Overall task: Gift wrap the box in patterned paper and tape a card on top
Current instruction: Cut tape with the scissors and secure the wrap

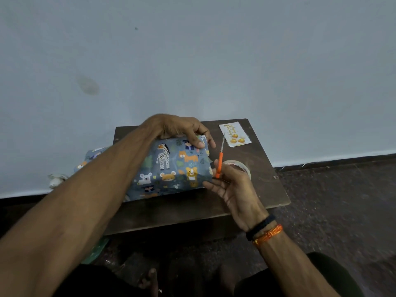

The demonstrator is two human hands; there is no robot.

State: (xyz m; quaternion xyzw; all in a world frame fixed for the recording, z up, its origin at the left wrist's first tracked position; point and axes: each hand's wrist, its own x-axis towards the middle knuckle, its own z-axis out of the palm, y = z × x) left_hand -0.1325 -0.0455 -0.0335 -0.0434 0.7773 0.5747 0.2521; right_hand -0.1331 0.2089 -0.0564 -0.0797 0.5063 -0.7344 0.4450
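The box [171, 168], covered in animal-print paper, lies on the left of the dark tabletop [265, 189], overhanging its left edge. Left hand [182, 129] grips its far edge; right hand [231, 185] holds an orange-handled blade [220, 161]. The card [234, 134] and tape roll [240, 166] lie on its right side; pale wall behind.

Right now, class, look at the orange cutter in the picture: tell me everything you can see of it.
The cutter is a slim craft knife with an orange handle that looks like plastic and a thin, pale, silvery blade pushed out at its top. It stands nearly upright, blade tilted slightly right and pointing towards the card. The right hand holds the lower handle between thumb and fingers, just right of the wrapped box and in front of the tape roll. Whether the blade touches anything cannot be told.
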